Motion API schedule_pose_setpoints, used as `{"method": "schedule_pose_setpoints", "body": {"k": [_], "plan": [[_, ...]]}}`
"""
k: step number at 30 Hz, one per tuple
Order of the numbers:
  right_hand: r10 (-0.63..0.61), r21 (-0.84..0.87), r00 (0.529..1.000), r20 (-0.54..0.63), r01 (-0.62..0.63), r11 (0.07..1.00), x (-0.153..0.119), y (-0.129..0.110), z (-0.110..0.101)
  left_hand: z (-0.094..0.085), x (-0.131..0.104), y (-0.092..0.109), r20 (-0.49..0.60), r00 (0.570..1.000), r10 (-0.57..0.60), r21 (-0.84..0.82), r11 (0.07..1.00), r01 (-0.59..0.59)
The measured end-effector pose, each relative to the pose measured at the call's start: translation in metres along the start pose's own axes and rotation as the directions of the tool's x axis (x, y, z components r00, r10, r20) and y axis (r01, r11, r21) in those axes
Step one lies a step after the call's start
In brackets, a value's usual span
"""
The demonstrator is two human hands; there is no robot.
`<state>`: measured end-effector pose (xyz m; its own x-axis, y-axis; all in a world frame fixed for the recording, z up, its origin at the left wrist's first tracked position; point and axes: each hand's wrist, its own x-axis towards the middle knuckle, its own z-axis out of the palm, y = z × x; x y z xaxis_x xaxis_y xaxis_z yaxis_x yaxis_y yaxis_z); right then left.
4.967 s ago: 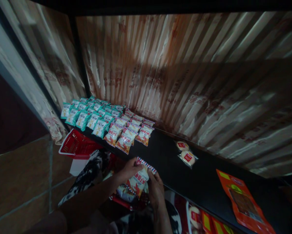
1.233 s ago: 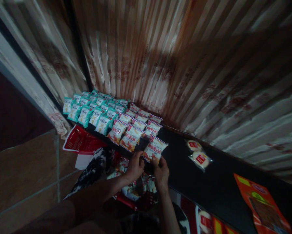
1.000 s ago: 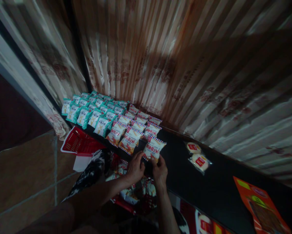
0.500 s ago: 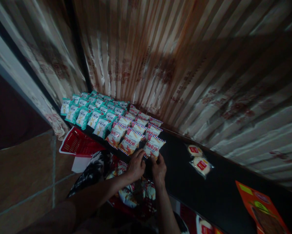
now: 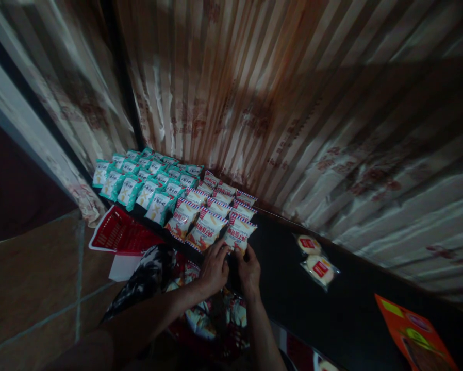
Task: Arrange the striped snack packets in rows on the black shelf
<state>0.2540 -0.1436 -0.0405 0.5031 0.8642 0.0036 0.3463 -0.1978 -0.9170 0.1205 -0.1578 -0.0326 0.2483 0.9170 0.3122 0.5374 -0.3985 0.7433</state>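
Note:
A white and red snack bag [image 5: 239,234] with a striped top edge stands at the front right corner of a block of matching bags. My left hand [image 5: 215,268] grips its lower left edge with closed fingers. At its lower right, my right hand [image 5: 249,270] pinches the bag, thumb in front. Just left of it, another snack bag [image 5: 207,229] of the same kind leans in the front row. Teal and white snack bags [image 5: 158,206] fill several rows further left on the black shelf [image 5: 281,278].
Two round, clear-wrapped crackers [image 5: 319,270] lie to the right. An orange packet [image 5: 415,330] is at the lower right. Below the shelf are a red basket [image 5: 193,337] holding more bags and a red printed sheet [image 5: 123,232]. A pleated curtain [image 5: 231,103] hangs behind.
The view has shifted slightly. The held bag sits a touch further left, closer to its neighbour, and both hands remain on it.

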Motion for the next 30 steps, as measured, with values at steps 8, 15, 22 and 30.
{"method": "schedule_pose_setpoints", "body": {"k": [8,15,22,30], "plan": [[-0.036,-0.031,0.999,-0.031,0.035,0.999,0.002,0.001,0.0,-0.001,0.0,0.0,0.057,0.997,0.051,0.123,0.991,-0.058],[-0.014,0.02,1.0,-0.024,0.015,1.0,-0.002,-0.002,-0.003,0.001,0.003,-0.003,0.067,0.984,0.165,0.176,0.969,-0.174],[-0.044,0.083,0.999,-0.023,0.046,0.995,0.001,-0.009,-0.005,0.004,0.011,-0.004,0.07,0.972,0.223,0.192,0.954,-0.232],[0.063,0.169,0.996,0.066,-0.073,0.983,0.0,-0.021,-0.003,0.004,0.012,-0.008,0.091,0.958,0.27,0.214,0.935,-0.284]]}}
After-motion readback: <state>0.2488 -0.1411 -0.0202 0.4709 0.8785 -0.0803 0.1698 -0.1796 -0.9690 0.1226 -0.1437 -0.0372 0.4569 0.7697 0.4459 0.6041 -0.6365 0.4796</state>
